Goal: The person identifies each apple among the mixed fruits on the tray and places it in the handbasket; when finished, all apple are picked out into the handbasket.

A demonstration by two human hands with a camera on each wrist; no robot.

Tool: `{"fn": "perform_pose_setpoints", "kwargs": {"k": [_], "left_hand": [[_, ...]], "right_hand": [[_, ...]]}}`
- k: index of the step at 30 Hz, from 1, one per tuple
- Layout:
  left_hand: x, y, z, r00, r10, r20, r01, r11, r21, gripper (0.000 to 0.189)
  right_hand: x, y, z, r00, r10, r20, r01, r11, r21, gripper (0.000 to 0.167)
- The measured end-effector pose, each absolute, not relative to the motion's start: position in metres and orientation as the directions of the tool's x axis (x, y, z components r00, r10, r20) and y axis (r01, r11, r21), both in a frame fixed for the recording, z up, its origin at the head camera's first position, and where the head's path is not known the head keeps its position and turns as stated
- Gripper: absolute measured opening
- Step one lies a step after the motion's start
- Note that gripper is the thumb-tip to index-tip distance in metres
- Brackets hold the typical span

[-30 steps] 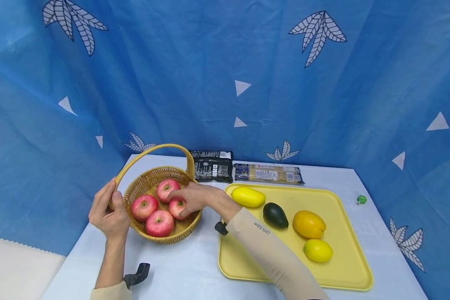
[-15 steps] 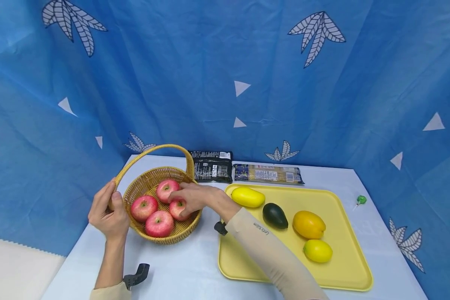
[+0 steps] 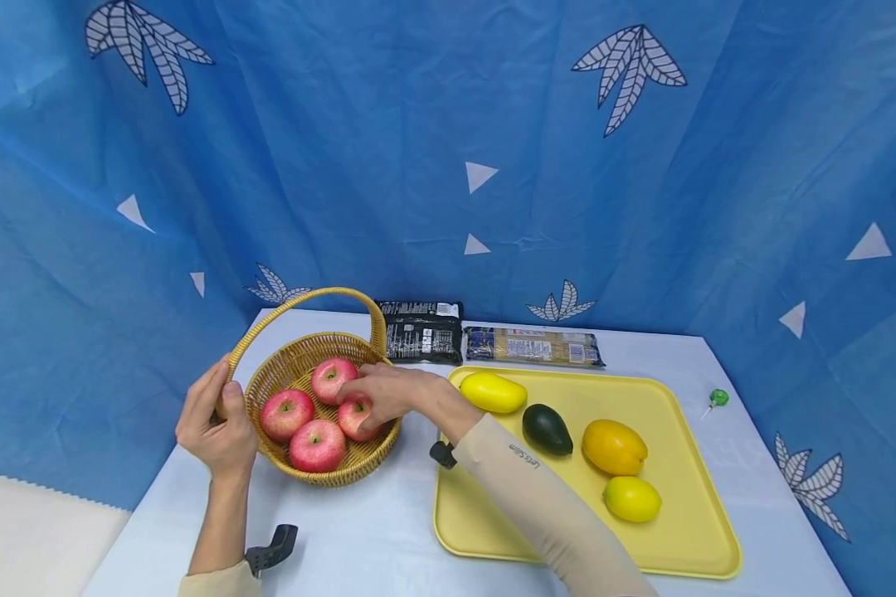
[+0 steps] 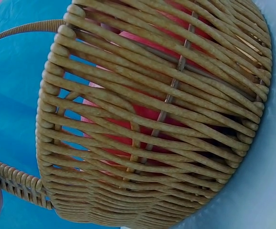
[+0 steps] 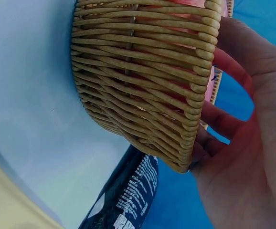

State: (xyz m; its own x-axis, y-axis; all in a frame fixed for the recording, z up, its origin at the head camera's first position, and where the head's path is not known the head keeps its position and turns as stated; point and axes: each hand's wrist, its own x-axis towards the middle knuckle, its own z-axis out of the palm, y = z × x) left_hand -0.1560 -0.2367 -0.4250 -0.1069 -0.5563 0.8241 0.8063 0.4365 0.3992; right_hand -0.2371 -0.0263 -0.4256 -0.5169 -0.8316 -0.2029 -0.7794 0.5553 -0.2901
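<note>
My left hand grips the left side of the arched handle of a woven wicker basket. Inside the basket lie several red apples. My right hand reaches over the right rim, its fingers and thumb round the rightmost apple, partly covering it. Close by are the far apple, the left apple and the near apple. In the left wrist view, red shows through the wicker side. The right wrist view has the right hand's fingers bent over the rim, their tips hidden inside.
A yellow tray at the right bears a yellow mango-like fruit, an avocado, an orange-yellow fruit and a lemon. Behind are a black packet and a pasta packet. A green lollipop lies far right.
Both hands stay nearly still. The rightmost apple and the right hand appear shifted only very slightly; nothing is let go.
</note>
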Motion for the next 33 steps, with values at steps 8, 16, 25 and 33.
{"fn": "perform_pose_setpoints", "kwargs": {"k": [8,16,25,33], "left_hand": [[-0.155,-0.238,-0.425,-0.121,-0.543,0.831,0.803,0.439,0.404,0.03],[-0.155,-0.24,-0.426,-0.162,-0.511,0.844,0.789,0.446,0.421,0.027],[-0.148,-0.233,-0.418,-0.152,-0.509,0.847,0.801,0.438,0.407,0.024],[-0.143,-0.196,-0.383,0.158,-0.473,0.867,0.631,0.724,0.28,0.03]], "right_hand": [[-0.238,-0.024,-0.423,-0.522,-0.833,-0.184,-0.763,0.552,-0.336,0.053],[-0.241,-0.013,-0.418,-0.522,-0.841,-0.145,-0.759,0.535,-0.372,0.049],[-0.239,0.015,-0.414,-0.558,-0.828,-0.055,-0.734,0.523,-0.433,0.048],[-0.236,0.06,-0.407,-0.68,-0.732,0.044,-0.659,0.584,-0.473,0.047]]}}
